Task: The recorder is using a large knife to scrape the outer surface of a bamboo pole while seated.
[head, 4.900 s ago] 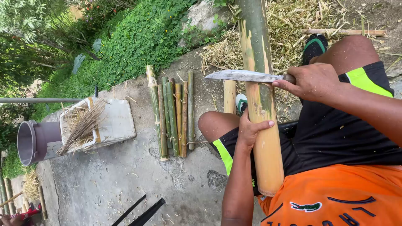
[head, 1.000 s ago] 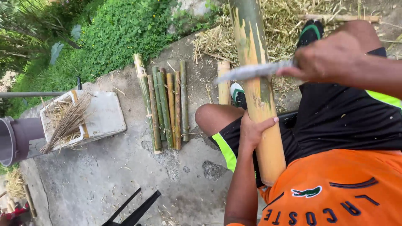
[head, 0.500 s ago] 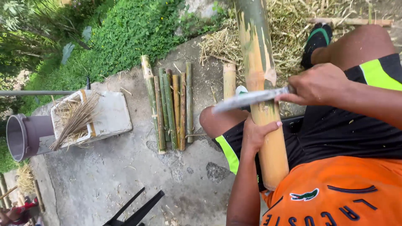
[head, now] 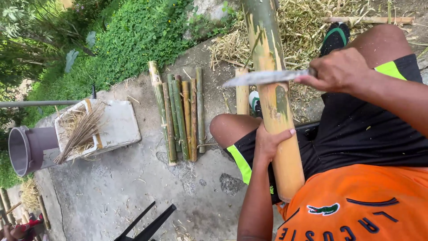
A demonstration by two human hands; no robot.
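Note:
A thick bamboo pole (head: 273, 96), green at the far end and scraped yellow near me, runs up the middle of the view and rests across my lap. My left hand (head: 269, 142) wraps around its lower part and steadies it. A long knife (head: 263, 77) lies flat across the pole, its blade pointing left, gripped by the handle in my right hand (head: 338, 70).
Several split bamboo strips (head: 178, 111) lie side by side on the concrete to the left. A white box (head: 113, 127) holds thin sticks beside a grey pipe (head: 24, 149). Dry shavings (head: 307, 27) cover the ground ahead; grass (head: 133, 31) lies at top left. Dark blades (head: 149, 225) sit at the bottom.
The knife lifted off the pole, came down against it, and now lies higher across the scraped part. My left hand has kept its grip on the pole.

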